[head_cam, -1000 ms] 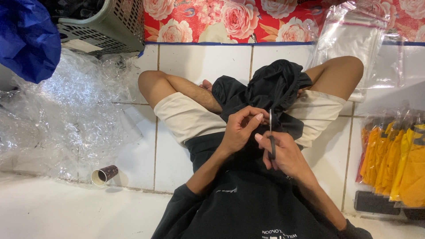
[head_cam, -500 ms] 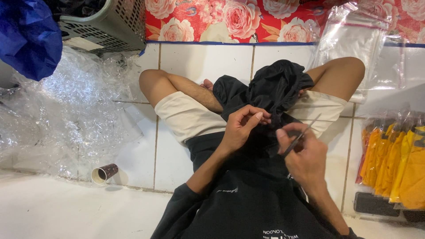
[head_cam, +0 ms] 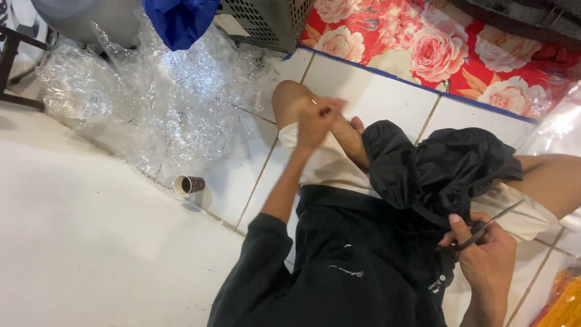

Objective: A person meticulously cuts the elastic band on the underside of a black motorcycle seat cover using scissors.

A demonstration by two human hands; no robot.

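I sit cross-legged on a tiled floor with a crumpled black garment [head_cam: 436, 169] in my lap. My left hand [head_cam: 315, 121] is lifted over my left knee, away from the garment. Its fingers are pinched together, and a tiny pale scrap shows at the fingertips, though the hand is blurred. My right hand [head_cam: 484, 257] rests low at the right, beside the garment's lower edge. It grips a pair of slim scissors [head_cam: 487, 224] whose blades point up and to the right.
Crumpled clear plastic wrap [head_cam: 151, 103] covers the floor to the left, with a paper cup [head_cam: 187, 184] lying on its side at its edge. A grey basket [head_cam: 266, 21] and blue bag [head_cam: 181, 18] stand behind it. A red floral mat [head_cam: 436, 48] lies ahead, and orange packets [head_cam: 563, 303] lie at the right.
My left hand has left the garment and swung up and left over my knee. My right hand has drawn the scissors down and right. The view has turned left.
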